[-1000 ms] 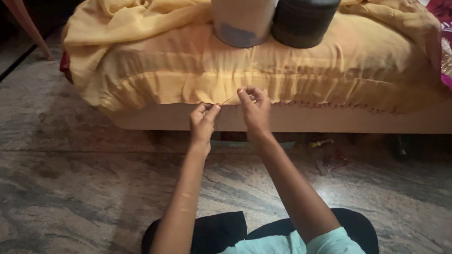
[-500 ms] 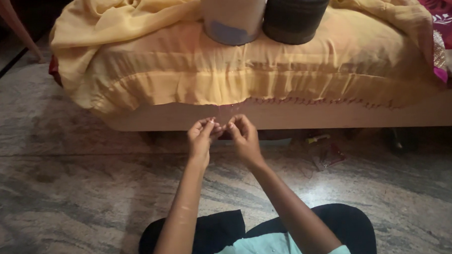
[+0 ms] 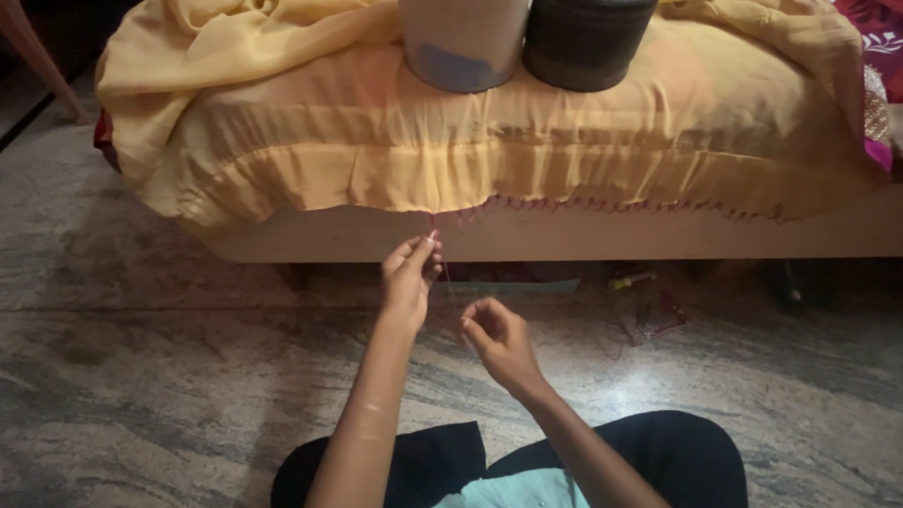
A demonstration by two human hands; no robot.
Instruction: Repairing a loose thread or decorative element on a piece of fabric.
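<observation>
Both bare forearms reach forward, the left hand (image 3: pixel 410 275) raised with fingertips pinched, the right hand (image 3: pixel 498 341) lower, fingers loosely curled.

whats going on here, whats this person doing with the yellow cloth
A person sits on the stone floor before a low bed draped in yellow cloth. The left hand pinches a thin thread just under the cloth's hem, where a row of small reddish stitches runs to the right. The right hand is lower, loosely curled. Two round containers stand on the cloth.
</observation>
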